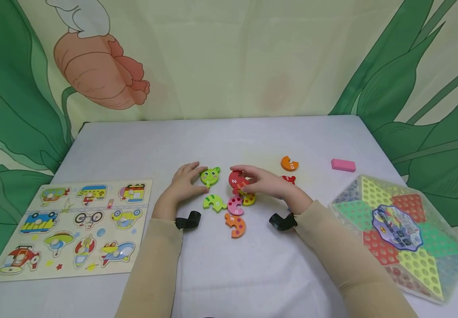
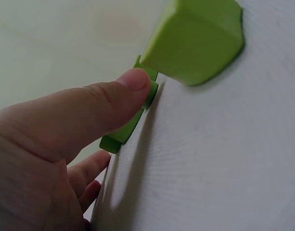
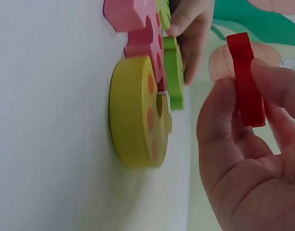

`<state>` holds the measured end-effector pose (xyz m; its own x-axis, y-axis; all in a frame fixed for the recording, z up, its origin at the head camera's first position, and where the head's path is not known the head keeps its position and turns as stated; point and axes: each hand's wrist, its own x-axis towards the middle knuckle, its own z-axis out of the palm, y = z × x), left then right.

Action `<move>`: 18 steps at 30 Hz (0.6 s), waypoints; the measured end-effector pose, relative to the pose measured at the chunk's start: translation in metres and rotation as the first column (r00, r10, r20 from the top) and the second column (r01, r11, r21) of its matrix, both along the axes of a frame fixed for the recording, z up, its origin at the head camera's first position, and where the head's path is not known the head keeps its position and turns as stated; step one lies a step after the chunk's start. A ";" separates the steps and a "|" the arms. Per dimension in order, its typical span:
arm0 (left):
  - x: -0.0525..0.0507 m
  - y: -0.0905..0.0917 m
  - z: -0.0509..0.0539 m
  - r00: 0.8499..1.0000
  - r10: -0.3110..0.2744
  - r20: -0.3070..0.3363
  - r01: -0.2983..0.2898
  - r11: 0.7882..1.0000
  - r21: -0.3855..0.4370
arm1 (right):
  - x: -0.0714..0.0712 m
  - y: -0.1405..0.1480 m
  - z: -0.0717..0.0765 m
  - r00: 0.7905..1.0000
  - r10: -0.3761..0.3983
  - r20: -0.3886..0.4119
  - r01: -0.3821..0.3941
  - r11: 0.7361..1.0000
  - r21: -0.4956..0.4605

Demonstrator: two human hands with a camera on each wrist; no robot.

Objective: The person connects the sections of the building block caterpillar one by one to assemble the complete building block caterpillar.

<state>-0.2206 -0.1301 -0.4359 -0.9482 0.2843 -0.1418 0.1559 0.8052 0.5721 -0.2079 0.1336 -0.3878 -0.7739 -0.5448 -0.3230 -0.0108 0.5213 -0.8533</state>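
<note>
My right hand [image 1: 266, 182] pinches a red number puzzle piece [image 1: 235, 180] between thumb and fingers, held up off the table; the right wrist view shows the red piece [image 3: 248, 82] edge-on. The left hand [image 1: 185, 183] lies beside a green animal-head piece [image 1: 210, 176], its thumb and fingers spread at the left side; whether they touch it is hard to tell. Below the hands lie a green curved piece [image 1: 214, 202], a pink spotted piece [image 1: 235, 205], a yellow spotted piece [image 1: 249, 199] and an orange spotted piece [image 1: 235, 226].
An orange piece [image 1: 289, 164] and a red piece [image 1: 289, 179], partly hidden, lie past the right hand. A pink block [image 1: 343, 165] is farther right. A vehicle puzzle board [image 1: 73, 229] lies left; a hexagonal game box [image 1: 399, 234] lies right.
</note>
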 end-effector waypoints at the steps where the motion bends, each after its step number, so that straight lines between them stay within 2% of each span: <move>1: 0.000 0.000 0.000 1.000 0.001 0.002 -0.001 1.000 -0.003 | -0.001 -0.002 -0.001 1.000 0.002 0.012 -0.002 1.000 -0.003; 9: 0.003 0.000 0.000 1.000 0.003 0.018 -0.003 1.000 -0.005 | -0.002 -0.019 -0.005 0.997 0.025 0.070 -0.020 0.998 -0.065; 12: 0.003 0.000 0.000 1.000 -0.002 0.019 0.002 1.000 -0.004 | -0.004 -0.022 -0.007 0.999 0.025 0.039 -0.023 0.999 -0.048; 18: 0.003 -0.001 0.003 1.000 -0.002 0.028 0.002 1.000 0.006 | -0.005 -0.033 -0.004 0.998 0.030 -0.047 -0.027 0.998 0.062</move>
